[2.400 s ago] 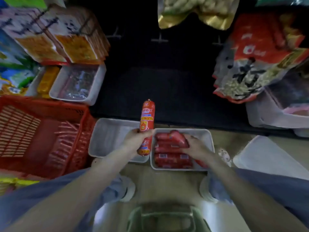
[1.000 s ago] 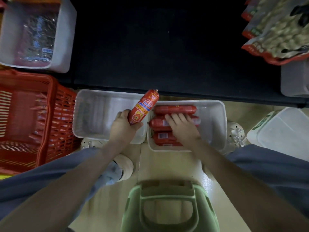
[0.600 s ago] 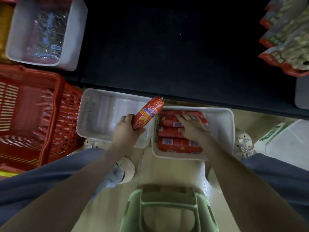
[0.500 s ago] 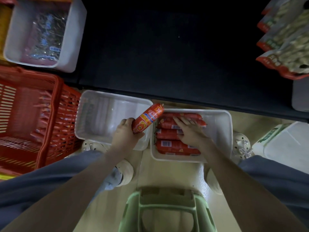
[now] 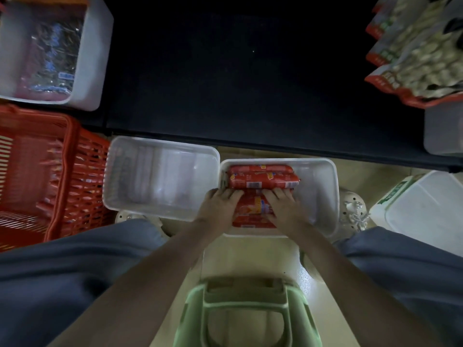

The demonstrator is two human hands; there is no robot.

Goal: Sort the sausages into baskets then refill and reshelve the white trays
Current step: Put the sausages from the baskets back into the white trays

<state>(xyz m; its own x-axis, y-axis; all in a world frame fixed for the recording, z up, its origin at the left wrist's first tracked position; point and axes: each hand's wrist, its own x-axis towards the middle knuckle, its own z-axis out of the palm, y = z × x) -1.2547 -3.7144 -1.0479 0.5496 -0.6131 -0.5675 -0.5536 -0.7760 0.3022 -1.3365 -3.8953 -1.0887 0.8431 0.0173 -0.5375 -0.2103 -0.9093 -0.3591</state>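
Observation:
A white tray (image 5: 323, 196) on the floor in front of me holds several red sausages (image 5: 263, 180) lying side by side in its left half. My left hand (image 5: 220, 206) and my right hand (image 5: 284, 206) both press down on an orange-red sausage (image 5: 253, 207) in the tray's near left part, one hand on each end. A second white tray (image 5: 160, 179) sits just to the left with nothing in it. A red basket (image 5: 57, 176) stands at the far left.
A dark shelf (image 5: 250, 83) runs across the top, with a white bin of packets (image 5: 50, 46) at its left and snack bags (image 5: 416, 51) at its right. A green stool (image 5: 248, 311) is under me. A white lidded box (image 5: 423, 211) lies at the right.
My left hand carried the orange-red sausage from above the trays' shared edge down into the right tray. Both hands now rest on it there.

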